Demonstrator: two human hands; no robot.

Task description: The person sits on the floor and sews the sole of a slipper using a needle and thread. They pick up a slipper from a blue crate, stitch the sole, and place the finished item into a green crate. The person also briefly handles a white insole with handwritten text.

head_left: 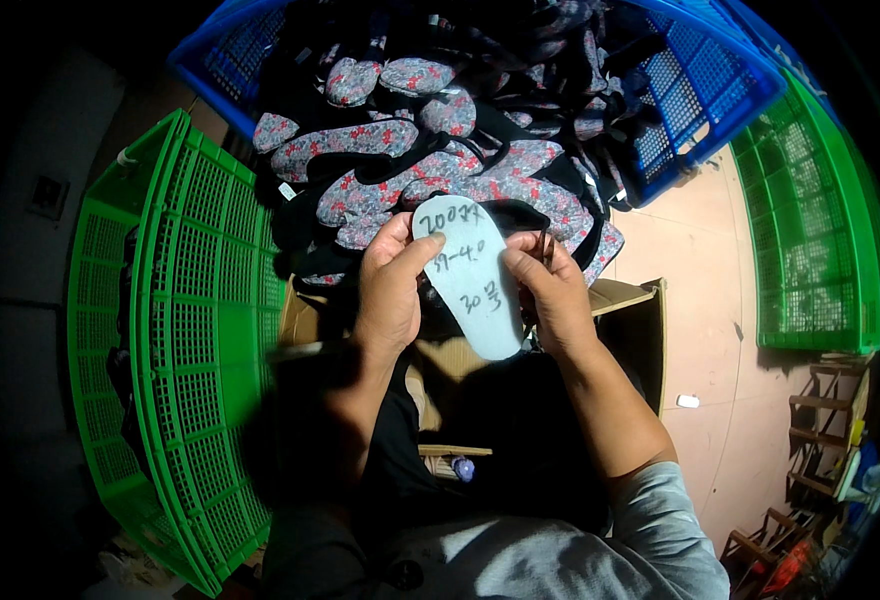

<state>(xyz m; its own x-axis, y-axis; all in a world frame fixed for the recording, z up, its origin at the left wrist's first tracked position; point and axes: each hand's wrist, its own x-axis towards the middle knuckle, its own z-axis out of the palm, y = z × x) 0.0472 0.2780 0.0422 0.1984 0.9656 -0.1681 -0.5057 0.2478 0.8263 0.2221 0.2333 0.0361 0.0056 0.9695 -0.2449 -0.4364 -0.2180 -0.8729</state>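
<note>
A white insole-shaped piece (475,285) with dark handwriting is held up in front of me, its wide end away from me. My left hand (392,280) pinches its upper left edge, thumb on top. On the right edge, my right hand (552,290) grips it between thumb and fingers. Just beyond lies a big heap of dark cloth shoes (345,145) whose insides or soles show grey floral fabric with red flowers. Behind the insole piece, part of the heap is hidden.
A blue basket (705,90) surrounds the heap's far side. Green crates stand at left (205,330) and right (805,220). An open cardboard box (628,295) sits below my hands. On the floor at right lie a small white object (688,401) and a wooden rack (820,402).
</note>
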